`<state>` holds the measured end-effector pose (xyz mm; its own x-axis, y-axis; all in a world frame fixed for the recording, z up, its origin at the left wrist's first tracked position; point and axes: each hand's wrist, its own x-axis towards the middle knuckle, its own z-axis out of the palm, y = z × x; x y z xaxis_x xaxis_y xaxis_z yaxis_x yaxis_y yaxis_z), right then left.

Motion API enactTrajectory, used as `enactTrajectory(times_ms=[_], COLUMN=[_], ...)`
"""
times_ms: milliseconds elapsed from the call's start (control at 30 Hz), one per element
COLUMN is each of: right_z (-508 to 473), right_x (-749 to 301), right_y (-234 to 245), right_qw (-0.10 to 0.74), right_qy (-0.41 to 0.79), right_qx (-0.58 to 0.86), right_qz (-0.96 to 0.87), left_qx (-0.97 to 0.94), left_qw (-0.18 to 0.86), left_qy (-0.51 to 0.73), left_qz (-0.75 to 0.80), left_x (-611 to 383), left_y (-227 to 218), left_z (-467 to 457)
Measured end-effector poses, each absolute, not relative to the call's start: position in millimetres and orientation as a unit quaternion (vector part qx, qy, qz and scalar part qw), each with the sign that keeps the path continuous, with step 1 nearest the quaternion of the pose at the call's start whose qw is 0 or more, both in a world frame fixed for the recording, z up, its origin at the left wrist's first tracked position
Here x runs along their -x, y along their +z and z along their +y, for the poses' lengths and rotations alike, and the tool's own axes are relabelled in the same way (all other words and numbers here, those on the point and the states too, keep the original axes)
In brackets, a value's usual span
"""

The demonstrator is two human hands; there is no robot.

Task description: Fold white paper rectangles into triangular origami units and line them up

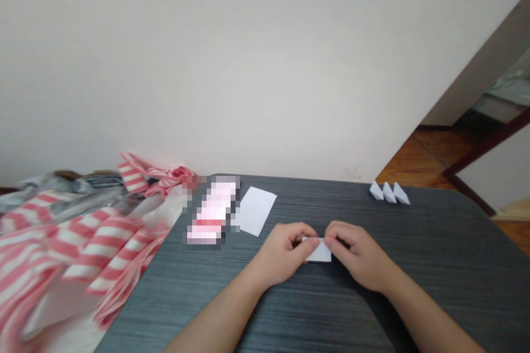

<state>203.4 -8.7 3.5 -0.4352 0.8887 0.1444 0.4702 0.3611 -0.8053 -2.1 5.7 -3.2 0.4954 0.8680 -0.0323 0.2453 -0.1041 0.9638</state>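
A small white piece of folded paper (319, 252) is held between both hands, just above the dark table. My left hand (290, 251) pinches its upper left part with thumb and fingers. On the other side, my right hand (351, 251) grips the upper right part in the same way, the two thumbs close together. Left of the hands lies a stack of white paper sheets (257, 211). Three folded white paper shapes (388, 192) stand in a row at the back right of the table.
The dark wood-grain table (447, 276) meets a pale wall (265, 66) at its back edge. A pixelated pink and white item (212, 209) lies beside the sheets. Red and white striped cloth (99, 242) is heaped on the left. Wooden floor (418, 157) shows at the right.
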Motion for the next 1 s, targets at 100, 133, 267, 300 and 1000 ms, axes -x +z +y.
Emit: enactTrajectory(times_ms=[100,133,267,300,1000], right_z=[-9.5,-9.5,-9.2,-9.2,-9.0], right_x=[-197.6,-196.5,-194.9,-194.9,-197.1], right_y=[6.4,6.6,5.0,4.7,4.4], right_qw=[0.289,0.288,0.286,0.286,0.301], right_qy=[0.348,0.343,0.331,0.330,0.306], right_qx=[0.433,0.434,0.441,0.443,0.468], right_qz=[-0.780,-0.781,-0.784,-0.783,-0.773], left_qx=[-0.719,-0.725,-0.733,-0.734,-0.670], left_qw=[0.485,0.477,0.466,0.466,0.537], left_qy=[0.271,0.269,0.264,0.263,0.267], left_qz=[0.416,0.418,0.418,0.417,0.438], left_x=[3.1,3.4,4.0,4.0,5.2], left_y=[3.2,4.7,6.4,6.2,-0.5], left_z=[6.1,6.2,6.3,6.3,6.6])
